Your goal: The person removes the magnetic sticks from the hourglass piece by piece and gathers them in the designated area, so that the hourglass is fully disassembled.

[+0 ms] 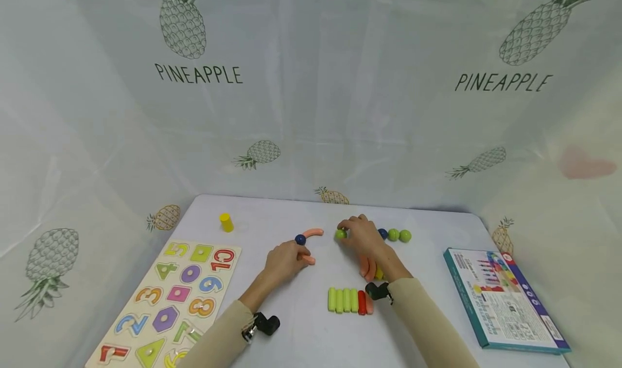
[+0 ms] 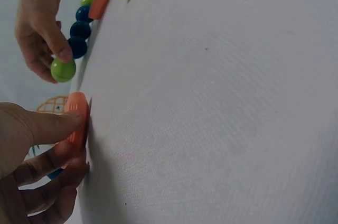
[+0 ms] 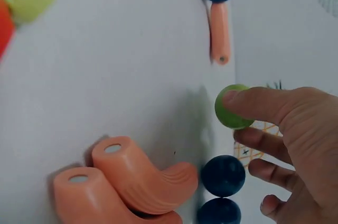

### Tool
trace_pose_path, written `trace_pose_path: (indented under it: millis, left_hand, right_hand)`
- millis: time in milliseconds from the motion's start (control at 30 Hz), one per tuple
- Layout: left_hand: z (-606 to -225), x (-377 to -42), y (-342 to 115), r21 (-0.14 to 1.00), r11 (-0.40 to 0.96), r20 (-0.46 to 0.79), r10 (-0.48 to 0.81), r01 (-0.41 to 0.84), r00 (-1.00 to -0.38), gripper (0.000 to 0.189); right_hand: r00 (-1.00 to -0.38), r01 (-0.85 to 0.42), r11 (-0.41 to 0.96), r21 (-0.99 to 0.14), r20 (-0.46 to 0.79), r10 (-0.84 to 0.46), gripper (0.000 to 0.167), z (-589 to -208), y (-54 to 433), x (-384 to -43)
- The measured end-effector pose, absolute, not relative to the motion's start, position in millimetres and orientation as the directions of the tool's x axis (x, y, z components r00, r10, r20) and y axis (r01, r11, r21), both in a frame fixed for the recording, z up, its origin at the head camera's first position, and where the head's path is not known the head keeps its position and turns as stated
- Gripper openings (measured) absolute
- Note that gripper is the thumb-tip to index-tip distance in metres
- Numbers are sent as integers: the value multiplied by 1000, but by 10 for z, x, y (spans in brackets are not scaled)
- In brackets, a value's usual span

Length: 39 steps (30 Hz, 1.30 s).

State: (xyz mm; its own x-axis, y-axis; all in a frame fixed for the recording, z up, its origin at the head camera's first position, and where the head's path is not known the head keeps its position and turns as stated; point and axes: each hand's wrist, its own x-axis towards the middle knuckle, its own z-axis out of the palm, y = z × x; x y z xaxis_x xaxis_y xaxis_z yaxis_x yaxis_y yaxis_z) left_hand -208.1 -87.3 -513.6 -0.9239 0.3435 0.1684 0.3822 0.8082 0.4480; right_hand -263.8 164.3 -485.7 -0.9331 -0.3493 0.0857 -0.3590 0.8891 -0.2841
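My left hand [image 1: 284,260] pinches a salmon-orange toy stick [image 2: 77,105] between thumb and fingers, low over the white table. A dark blue ball [image 1: 300,239] sits by its fingertips, with a curved orange stick [image 1: 313,231] running off to its right. To the right, my right hand [image 1: 362,236] holds a green ball [image 3: 235,118] between thumb and fingertips, apart from the orange stick. Two dark blue balls [image 3: 223,175] lie beneath the right fingers in the right wrist view. Two curved orange sticks [image 3: 145,179] with metal discs in their ends rest side by side near them.
Two more green balls [image 1: 405,236] continue the ball row. Nearer stands a row of light green sticks [image 1: 339,300], with a red stick [image 1: 362,302] beside them. A number puzzle board [image 1: 221,303] is at left, a yellow cylinder [image 1: 226,222] behind it, a flat box [image 1: 510,303] at right.
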Motion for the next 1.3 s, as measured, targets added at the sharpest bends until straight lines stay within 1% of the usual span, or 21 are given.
trace_pose_path:
  millis: [167,300,433,500,600,667,767,867,1100,1167,1300]
  left_hand:
    - [-5121,-2064,-836,470,778,175,380,417,-908,18]
    - [-5111,-2110,-818,462,769,234,376,443,-897,12]
    - [-5096,-2152,-828,418,797,284,342,436,-896,19]
    - [-5089,-2156,-841,408,807,270,340,427,-901,24]
    - [-5079,-2134,-864,437,801,211,351,410,-912,30]
    - [-5090,-2118,-876,465,794,168,356,392,-919,30]
    - [-5107,-2103,-882,484,788,141,360,381,-922,27]
    - [-5113,-2098,-880,469,799,124,364,378,-923,27]
    - [-5101,-2056,-850,466,813,58,367,350,-929,40]
    - [-5101,-2051,-840,463,816,44,369,346,-928,44]
    - [-5110,-2051,-825,448,818,39,384,360,-922,47]
  right_hand:
    - [-939,-345,907,-242,89,-333,32,-4904,1697,-2704]
    - [-943,-333,915,-227,96,-320,33,-4930,1742,-2736]
    - [-947,-322,919,-229,87,-310,35,-4934,1777,-2753]
    - [-947,-320,917,-237,85,-309,37,-4929,1793,-2752]
    - [-950,-313,914,-256,73,-305,44,-4925,1811,-2738]
    - [-951,-309,911,-272,70,-301,49,-4925,1819,-2725]
    - [-953,-303,907,-292,79,-292,52,-4929,1819,-2704]
    - [-950,-314,896,-315,99,-298,49,-4906,1797,-2659]
    - [-917,-399,842,-364,130,-378,34,-4854,1660,-2483]
    - [-900,-430,819,-379,109,-422,30,-4853,1602,-2425]
    - [-857,-470,757,-454,29,-515,26,-4857,1493,-2297]
